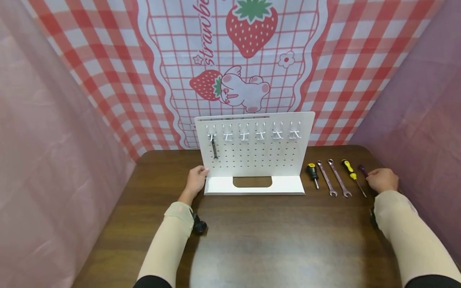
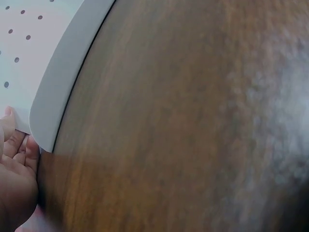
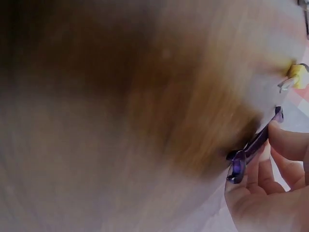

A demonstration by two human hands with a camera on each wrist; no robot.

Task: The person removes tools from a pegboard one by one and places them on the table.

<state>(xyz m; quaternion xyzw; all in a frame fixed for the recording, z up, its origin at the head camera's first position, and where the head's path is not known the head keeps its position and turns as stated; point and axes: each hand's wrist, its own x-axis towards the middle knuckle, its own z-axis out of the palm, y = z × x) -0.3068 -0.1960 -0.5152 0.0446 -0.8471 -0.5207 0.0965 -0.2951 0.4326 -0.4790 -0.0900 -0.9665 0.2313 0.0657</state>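
At the left edge of a white pegboard, my left hand grips the side, thumb on the front face and fingers behind it in the left wrist view. A small dark wrench hangs from the leftmost hook. Over at the far right, my right hand pinches a shiny purple wrench between thumb and fingers; its forked near end shows in the right wrist view. Beside that hand lies a long yellow-and-black screwdriver.
Two silver wrenches and a stubby black-and-yellow screwdriver lie right of the pegboard. Several clear hooks line its top. Brown tabletop spreads in front; a checked strawberry cloth hangs behind.
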